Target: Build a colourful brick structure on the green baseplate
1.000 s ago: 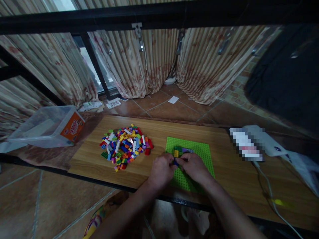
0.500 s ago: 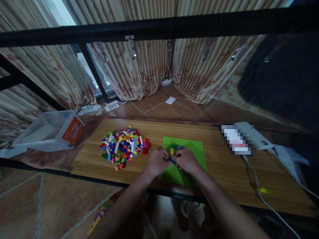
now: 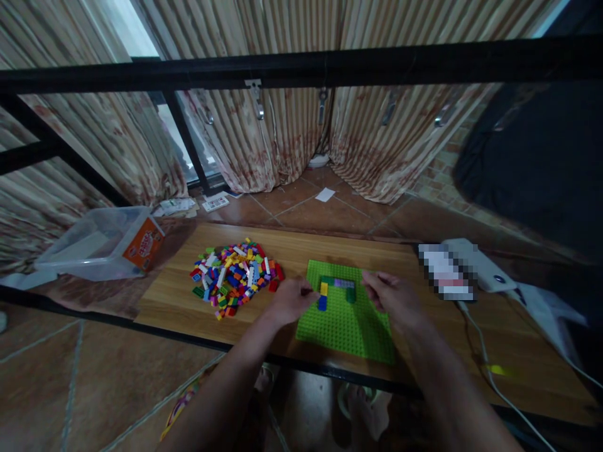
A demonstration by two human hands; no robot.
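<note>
On the green baseplate point(image 3: 348, 339) an angular row of bricks is set. It has a yellow brick point(image 3: 324, 289) and a blue brick point(image 3: 322, 303) down the left side, a dark green brick point(image 3: 326, 280) and a lavender brick point(image 3: 344, 283) across the top, and another dark green brick point(image 3: 351, 294) on the right. My left hand point(image 3: 294, 299) hovers beside the blue brick, fingers loosely bent and slightly apart, seemingly holding nothing. Over the plate's right edge, my right hand point(image 3: 389, 297) is raised with loosely parted fingers and no visible brick.
A heap of mixed bricks point(image 3: 235, 276) lies left on the wooden table point(image 3: 169, 301). Farther left stands a clear plastic box point(image 3: 101, 245) with an orange label. A phone-like device point(image 3: 447, 271) with a white cable point(image 3: 487, 351) lies right. A black bar point(image 3: 301, 70) crosses above.
Both hands have let go of the blue brick, which now shows on the baseplate below the yellow one. My right hand has moved right, my left slightly left. The view has shifted a little.
</note>
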